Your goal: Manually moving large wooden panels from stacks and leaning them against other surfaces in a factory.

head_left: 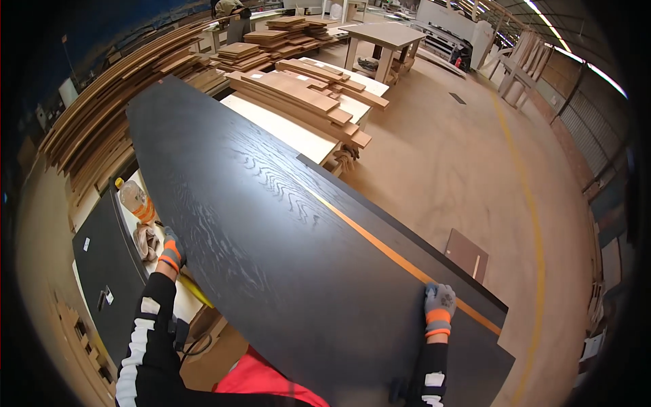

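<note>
A large black wood-grain panel [224, 197] lies slantwise in front of me, with an orange strip [380, 247] running along its far right side. My left hand [173, 249], in a grey and orange glove, is closed at the panel's near left edge; some of its fingers are hidden. My right hand [440, 300], gloved alike, rests on the panel's right part beside the orange strip. Its fingers are curled, and what they hold, if anything, is hidden.
Left of the panel are a plastic bottle [136, 201], a crumpled cloth [146, 241] and another black panel [112, 271]. Brown board stacks [129, 88] and boards on a white table [298, 95] lie beyond. A brown panel [466, 254] is on the floor at right.
</note>
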Demonstrator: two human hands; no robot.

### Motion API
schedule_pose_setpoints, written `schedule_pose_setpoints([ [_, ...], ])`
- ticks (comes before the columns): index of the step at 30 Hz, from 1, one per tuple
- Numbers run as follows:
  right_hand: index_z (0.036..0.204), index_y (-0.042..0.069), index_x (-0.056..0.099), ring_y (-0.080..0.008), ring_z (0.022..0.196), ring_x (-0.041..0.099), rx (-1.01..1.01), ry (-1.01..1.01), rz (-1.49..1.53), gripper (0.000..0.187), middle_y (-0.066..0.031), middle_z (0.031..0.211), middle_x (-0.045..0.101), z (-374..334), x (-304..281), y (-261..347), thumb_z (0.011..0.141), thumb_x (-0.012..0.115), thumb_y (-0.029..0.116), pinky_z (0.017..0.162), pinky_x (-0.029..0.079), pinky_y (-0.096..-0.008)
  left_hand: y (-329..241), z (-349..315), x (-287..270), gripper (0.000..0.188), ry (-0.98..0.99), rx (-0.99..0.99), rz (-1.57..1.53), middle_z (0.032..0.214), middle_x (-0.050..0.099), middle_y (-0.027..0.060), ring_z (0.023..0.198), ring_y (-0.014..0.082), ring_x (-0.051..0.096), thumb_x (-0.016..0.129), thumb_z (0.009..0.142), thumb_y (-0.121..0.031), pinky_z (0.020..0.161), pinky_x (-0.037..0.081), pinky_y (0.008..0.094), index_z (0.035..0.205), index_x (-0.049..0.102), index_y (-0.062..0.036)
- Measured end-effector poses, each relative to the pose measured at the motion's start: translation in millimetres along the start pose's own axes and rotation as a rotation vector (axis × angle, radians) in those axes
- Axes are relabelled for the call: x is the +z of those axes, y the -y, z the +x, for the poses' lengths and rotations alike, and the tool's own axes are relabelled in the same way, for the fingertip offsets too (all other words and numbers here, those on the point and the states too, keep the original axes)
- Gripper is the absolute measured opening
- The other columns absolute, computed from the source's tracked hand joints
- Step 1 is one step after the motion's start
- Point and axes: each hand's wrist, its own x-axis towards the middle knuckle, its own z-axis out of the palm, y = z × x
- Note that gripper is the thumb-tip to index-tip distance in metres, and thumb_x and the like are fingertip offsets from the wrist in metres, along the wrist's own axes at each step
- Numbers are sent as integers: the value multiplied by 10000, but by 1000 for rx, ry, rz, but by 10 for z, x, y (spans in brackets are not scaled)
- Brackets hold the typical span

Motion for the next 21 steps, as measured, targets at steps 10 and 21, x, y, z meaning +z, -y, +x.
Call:
schedule_pose_setpoints([
  [10,772,85,623,-298,825,560,-13,-9,-110,184,-102,833,597,-1177,-470,-1041,838,537,233,729,452,-400,615,-1174,-229,680,53,-180,84,1345,470,105,1176,318,479,229,911,-587,1002,369,459,1324,442,-91],
  [21,713,67,611,-308,767,566,268,-145,-79,212,-110,794,599,-3031,-699,-2245,810,583,253,679,464,-405,1143,-2357,-470,698,140,-300,257,1388,417,117,1231,342,408,221,889,-576,1040,309,467,1360,398,-93],
])
